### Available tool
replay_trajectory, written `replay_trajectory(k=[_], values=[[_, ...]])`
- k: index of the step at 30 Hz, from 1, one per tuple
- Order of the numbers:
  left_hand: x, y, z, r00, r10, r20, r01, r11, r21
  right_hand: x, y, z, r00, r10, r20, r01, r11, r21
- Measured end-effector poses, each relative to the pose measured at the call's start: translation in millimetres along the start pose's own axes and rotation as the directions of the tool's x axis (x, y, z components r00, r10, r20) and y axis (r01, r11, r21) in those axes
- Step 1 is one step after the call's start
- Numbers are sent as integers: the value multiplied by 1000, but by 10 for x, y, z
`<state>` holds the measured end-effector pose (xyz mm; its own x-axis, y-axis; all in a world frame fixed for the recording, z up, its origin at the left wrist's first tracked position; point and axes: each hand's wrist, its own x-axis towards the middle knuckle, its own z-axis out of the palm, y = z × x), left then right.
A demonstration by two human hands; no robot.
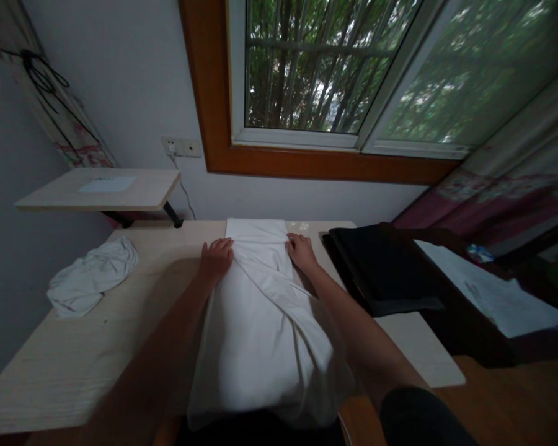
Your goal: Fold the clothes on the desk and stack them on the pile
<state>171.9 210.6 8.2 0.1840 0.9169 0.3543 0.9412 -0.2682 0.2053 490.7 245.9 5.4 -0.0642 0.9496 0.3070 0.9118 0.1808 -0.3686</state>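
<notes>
A long piece of white cloth (255, 334) runs down the table and hangs over its near edge. Its far end lies flat in a narrow folded band, and diagonal creases cross the middle. My left hand (217, 259) is closed at the left edge of the cloth, just below the band, with the fingertips on the fabric. Opposite it, my right hand (301, 249) pinches the right edge at about the same height. Both forearms reach forward along the two sides of the cloth. The undersides of the fingers are hidden.
A crumpled white cloth (95, 275) lies on the wooden table (41, 365) at left, near a small raised shelf (144, 192) bearing a paper label. Black flat folders (384, 266) rest at right, beside a white sheet (488, 291). Behind are a wall socket (181, 147) and window.
</notes>
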Motion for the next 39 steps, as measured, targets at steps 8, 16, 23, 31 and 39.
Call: replay_trajectory(k=[8, 16, 23, 31, 39], values=[[-365, 104, -159, 989, 138, 52, -138, 990, 4, -829, 112, -217, 966, -258, 21, 246, 940, 238], [-534, 111, -183, 982, 169, 86, -173, 984, 45, -1060, -20, -290, 968, -242, 59, 233, 964, 128], [-284, 14, -94, 968, 225, 110, -231, 972, 48, -850, 32, -251, 962, -251, 104, 251, 968, 14], [-18, -40, 30, 985, 164, 55, -167, 984, 55, -479, 33, -212, 965, -220, 141, 225, 974, -21], [185, -54, 27, 987, 115, 112, -122, 991, 50, -205, 54, -191, 960, -183, 210, 179, 983, 37]])
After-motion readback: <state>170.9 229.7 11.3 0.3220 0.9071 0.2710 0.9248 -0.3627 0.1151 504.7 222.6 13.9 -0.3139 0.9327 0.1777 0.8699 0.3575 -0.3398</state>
